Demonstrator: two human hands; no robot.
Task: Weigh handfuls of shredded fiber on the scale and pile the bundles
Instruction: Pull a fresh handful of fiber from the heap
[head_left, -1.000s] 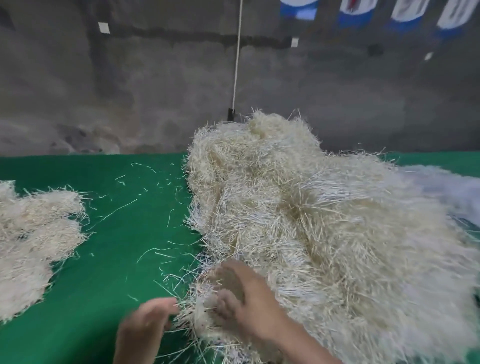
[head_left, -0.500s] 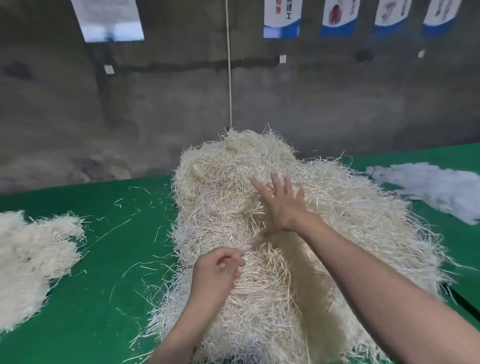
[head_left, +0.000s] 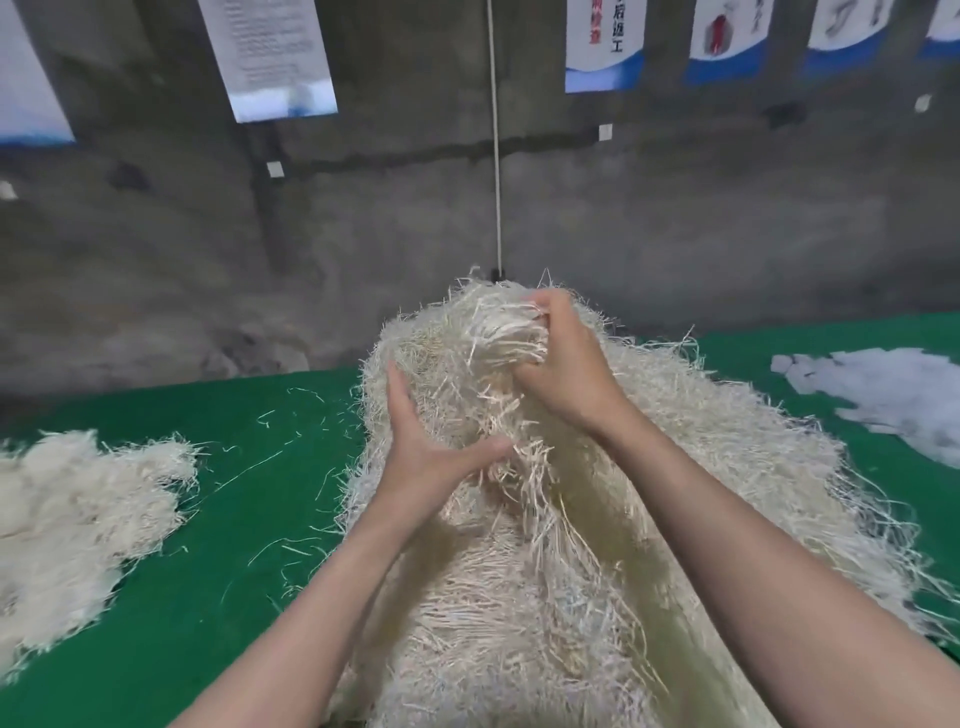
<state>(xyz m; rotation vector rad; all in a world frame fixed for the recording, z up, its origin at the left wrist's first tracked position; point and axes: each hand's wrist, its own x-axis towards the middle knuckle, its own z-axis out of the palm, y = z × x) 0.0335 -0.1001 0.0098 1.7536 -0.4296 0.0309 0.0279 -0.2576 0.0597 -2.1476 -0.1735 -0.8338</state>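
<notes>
Clutching a tuft (head_left: 498, 338) atop the fiber heap (head_left: 675, 493), the right hand (head_left: 563, 374) sat just beyond the left hand (head_left: 426, 457), which pressed flat-fingered against strands below it.

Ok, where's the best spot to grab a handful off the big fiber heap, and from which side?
Probably the raised crest of the heap, from above: strands there stand loose and should lift free. The right hand grips a tuft there, while the open left hand braces the heap's left flank.
</notes>
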